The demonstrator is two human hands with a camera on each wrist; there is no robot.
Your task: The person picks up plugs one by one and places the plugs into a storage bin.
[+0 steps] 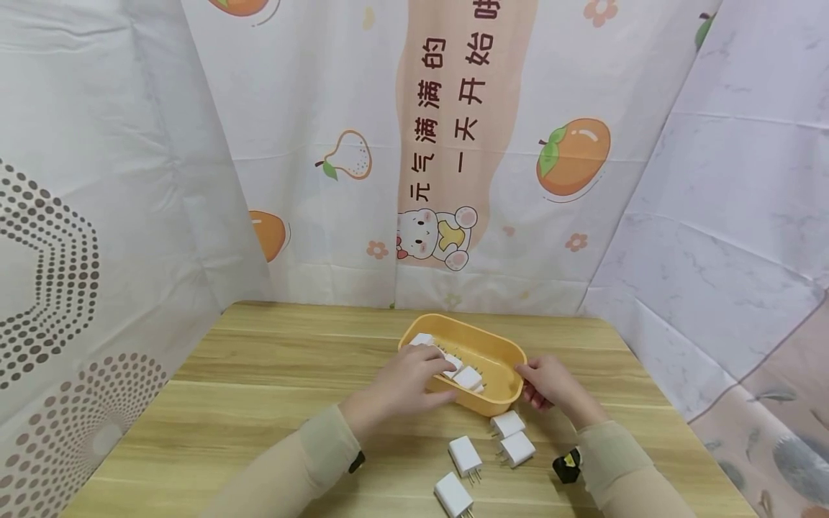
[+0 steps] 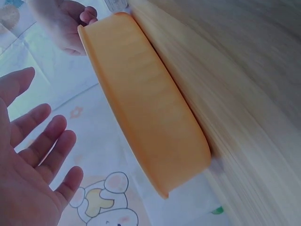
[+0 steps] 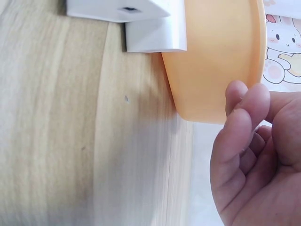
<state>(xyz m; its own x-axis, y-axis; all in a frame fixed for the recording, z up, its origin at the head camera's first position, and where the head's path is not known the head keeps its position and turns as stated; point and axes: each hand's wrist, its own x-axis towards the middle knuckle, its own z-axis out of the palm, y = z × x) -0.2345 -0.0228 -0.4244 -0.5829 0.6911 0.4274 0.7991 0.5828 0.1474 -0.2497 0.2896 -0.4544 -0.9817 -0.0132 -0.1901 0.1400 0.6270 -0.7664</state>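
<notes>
A yellow-orange plastic tray (image 1: 488,405) stands on the wooden table, with several white plug-in chargers (image 1: 468,377) lying in its left and front part, metal prongs showing. My left hand (image 1: 398,383) hovers over the tray's front left rim. In the left wrist view its fingers (image 2: 35,122) are spread and apart from the tray's outer wall (image 2: 150,108). At the right end, my right hand (image 1: 553,385) pinches the tray's rim between thumb and fingers. The right wrist view shows curled fingers (image 3: 235,146) at that edge, with the thumb partly hidden.
Two white chargers (image 1: 517,450) lie close by the tray's front right corner. Another charger (image 1: 465,456) and one more (image 1: 453,495) lie nearer the front. A black strap piece (image 1: 567,466) shows by the right wrist. Printed curtains (image 1: 324,280) hang behind the table.
</notes>
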